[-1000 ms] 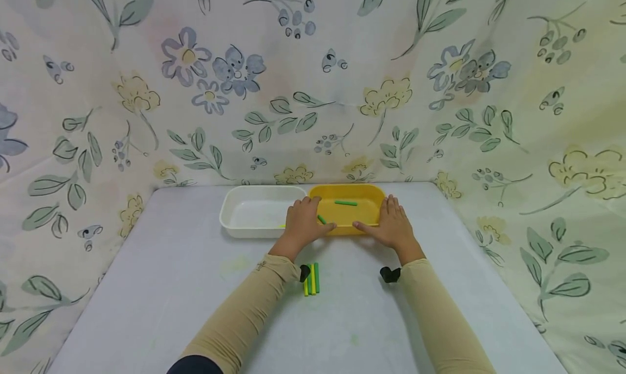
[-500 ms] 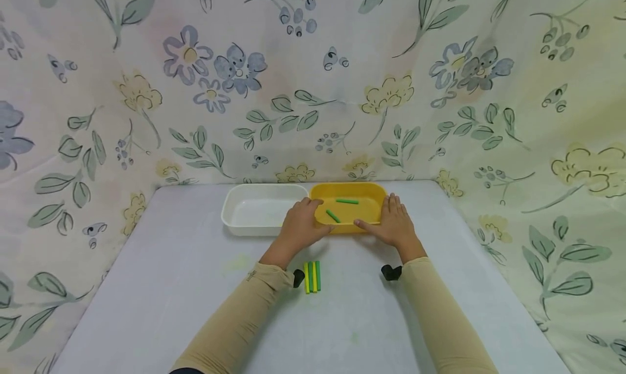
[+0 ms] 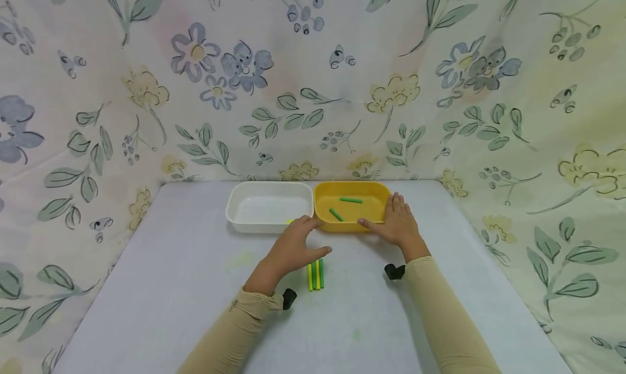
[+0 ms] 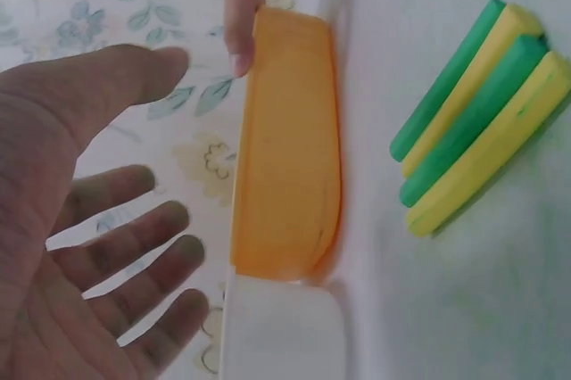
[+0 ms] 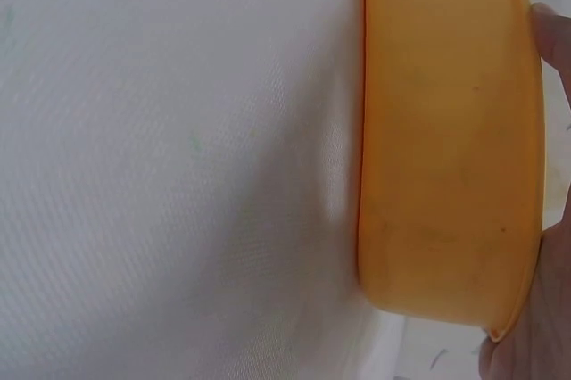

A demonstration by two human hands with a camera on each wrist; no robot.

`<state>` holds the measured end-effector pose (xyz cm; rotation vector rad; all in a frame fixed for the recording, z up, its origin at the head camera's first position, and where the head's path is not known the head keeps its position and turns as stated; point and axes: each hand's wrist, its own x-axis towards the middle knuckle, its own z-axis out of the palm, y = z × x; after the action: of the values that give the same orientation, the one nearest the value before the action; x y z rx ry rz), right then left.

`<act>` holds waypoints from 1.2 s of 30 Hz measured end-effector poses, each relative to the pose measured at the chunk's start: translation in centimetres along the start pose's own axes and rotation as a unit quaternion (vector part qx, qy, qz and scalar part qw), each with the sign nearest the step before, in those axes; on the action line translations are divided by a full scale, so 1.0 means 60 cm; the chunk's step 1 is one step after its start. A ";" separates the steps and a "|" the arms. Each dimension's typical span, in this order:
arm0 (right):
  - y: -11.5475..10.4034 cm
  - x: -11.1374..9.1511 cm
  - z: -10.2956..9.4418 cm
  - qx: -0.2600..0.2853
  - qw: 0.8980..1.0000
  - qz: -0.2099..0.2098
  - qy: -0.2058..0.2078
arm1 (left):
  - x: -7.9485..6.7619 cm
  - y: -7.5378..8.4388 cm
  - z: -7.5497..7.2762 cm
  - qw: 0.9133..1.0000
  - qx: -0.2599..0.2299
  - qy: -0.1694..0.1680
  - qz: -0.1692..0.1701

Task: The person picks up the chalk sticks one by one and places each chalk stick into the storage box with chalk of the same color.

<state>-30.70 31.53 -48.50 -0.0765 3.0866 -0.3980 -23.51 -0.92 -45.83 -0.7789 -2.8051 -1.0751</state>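
Near four thin, chalky-looking green and yellow sticks [image 4: 477,118] on the white table [image 3: 146,287], our left hand [image 3: 287,250] spreads wide, holding nothing, while our spread right hand [image 3: 398,226] touches the long yellow plastic tray [image 3: 342,227], which we seem to be lining up beside the long white plastic tray [image 3: 259,228], perhaps needing gentle pushes next.

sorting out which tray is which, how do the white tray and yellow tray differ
Position: the white tray sits on the left, the yellow tray on the right. Contents: two green sticks lie in the yellow tray; a bit of yellow shows in the white tray. Contact: the right hand touches the yellow tray, not the white tray. Both are shallow, open-topped trays with rounded corners.
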 end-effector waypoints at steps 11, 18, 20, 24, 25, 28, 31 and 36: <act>0.006 -0.001 0.002 0.004 1.000 0.003 -0.001 | -0.041 -0.016 0.029 0.997 -0.050 -0.046 -0.037; 0.006 0.001 0.004 -0.005 1.000 0.005 -0.012 | -0.050 -0.026 0.051 0.994 -0.044 -0.083 -0.055; 0.006 0.000 0.004 -0.004 1.000 0.004 -0.012 | -0.053 -0.027 0.055 0.994 -0.032 -0.089 -0.052; 0.003 0.000 0.002 -0.002 1.000 0.003 -0.008 | -0.057 -0.027 0.060 0.995 -0.006 -0.091 -0.040; 0.003 0.000 0.001 -0.001 1.000 0.003 -0.007 | -0.058 -0.028 0.061 0.995 0.003 -0.091 -0.037; 0.002 0.001 -0.001 0.000 1.000 0.003 -0.002 | -0.059 -0.027 0.062 0.996 0.019 -0.087 -0.032; 0.001 0.002 -0.002 0.001 1.000 0.004 -0.001 | -0.061 -0.029 0.063 0.995 0.028 -0.086 -0.030; 0.000 0.005 0.001 -0.002 1.000 0.006 -0.007 | -0.064 -0.031 0.065 0.996 0.036 -0.084 -0.023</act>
<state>-30.98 31.52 -48.55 -0.0598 3.0735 -0.3886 -20.46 -1.32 -50.73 -0.8395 -2.9948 -0.9508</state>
